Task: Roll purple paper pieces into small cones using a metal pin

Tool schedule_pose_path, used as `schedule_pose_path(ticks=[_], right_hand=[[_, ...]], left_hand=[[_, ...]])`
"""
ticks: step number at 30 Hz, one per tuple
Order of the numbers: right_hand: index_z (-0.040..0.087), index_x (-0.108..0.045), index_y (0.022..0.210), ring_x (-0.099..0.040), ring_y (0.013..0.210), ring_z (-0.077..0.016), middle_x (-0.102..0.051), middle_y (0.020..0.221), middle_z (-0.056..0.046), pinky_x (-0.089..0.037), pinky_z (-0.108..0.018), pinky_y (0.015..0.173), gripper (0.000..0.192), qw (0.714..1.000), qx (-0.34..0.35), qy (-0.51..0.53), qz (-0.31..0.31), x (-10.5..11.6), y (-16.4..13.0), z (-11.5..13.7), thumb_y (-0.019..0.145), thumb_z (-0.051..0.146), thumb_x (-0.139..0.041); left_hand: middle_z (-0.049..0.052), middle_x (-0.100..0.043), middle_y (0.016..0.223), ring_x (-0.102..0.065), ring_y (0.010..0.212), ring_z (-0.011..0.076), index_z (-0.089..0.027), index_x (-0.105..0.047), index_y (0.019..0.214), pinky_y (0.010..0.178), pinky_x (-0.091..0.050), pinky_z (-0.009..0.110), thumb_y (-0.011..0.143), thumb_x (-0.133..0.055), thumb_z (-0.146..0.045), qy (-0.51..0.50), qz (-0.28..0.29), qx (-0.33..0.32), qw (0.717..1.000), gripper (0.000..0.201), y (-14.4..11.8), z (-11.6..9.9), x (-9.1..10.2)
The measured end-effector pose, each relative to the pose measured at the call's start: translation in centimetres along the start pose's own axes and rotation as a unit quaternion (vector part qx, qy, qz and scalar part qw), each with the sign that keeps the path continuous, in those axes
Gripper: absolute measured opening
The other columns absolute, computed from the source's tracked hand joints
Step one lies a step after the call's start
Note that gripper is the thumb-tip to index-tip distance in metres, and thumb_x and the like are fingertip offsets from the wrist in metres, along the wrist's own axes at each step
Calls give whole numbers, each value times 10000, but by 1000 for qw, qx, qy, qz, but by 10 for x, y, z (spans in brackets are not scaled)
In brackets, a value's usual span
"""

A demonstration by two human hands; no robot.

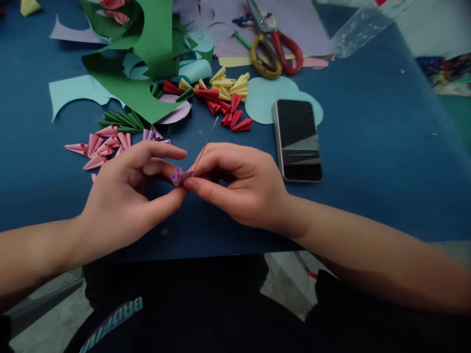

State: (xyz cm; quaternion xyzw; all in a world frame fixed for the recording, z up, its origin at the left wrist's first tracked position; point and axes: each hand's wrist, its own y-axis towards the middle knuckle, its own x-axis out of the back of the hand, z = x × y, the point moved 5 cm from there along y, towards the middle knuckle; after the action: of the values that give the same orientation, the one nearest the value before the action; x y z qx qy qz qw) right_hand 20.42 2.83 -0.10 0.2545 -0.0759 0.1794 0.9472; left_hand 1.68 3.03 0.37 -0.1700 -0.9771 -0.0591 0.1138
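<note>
A small purple paper cone (pixel 177 177) with curled edges sits between my two hands, just above the table's near side. My left hand (pixel 128 191) steadies it with thumb and middle finger, its index finger held apart above. My right hand (pixel 239 184) pinches the cone's narrow end between thumb and index finger. A thin needle (pixel 209 132) sticks up from the same right-hand pinch, leaning away to the right; its lower end is hidden. Close beyond my left hand lie pink paper cones (pixel 106 147), a few purple cones (pixel 154 133) and green cones (pixel 123 121).
Red cones (pixel 233 115) and yellow cones (pixel 231 84) lie mid-table. A phone (pixel 298 139) overlaps light-blue paper shapes (pixel 263 100). Scissors (pixel 270 46) with red and yellow handles rest at the back. Green paper scraps (pixel 154 44) pile up at back left on the blue table (pixel 375 162).
</note>
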Motion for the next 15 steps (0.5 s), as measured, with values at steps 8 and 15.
schedule_pose_path(ticks=[8, 15], right_hand=[[185, -746, 897, -671, 735, -146, -745, 855, -29, -526, -275, 629, 239, 999, -23, 24, -15, -1, -1, -5, 1004, 335, -897], [143, -827, 983, -693, 747, -129, -773, 885, -54, -533, -248, 628, 78, 1000, -11, 6, -4, 0, 0, 1, 1017, 213, -821]], left_hand=[[-29, -836, 940, -863, 907, 210, -284, -759, 1122, 870, -737, 302, 834, -979, -186, -26, 4, 13, 1000, 376, -1, 0, -2], [-20, -841, 939, -861, 902, 213, -271, -748, 1039, 867, -738, 299, 810, -1039, -264, -48, 2, 31, 998, 371, 1, 1, -4]])
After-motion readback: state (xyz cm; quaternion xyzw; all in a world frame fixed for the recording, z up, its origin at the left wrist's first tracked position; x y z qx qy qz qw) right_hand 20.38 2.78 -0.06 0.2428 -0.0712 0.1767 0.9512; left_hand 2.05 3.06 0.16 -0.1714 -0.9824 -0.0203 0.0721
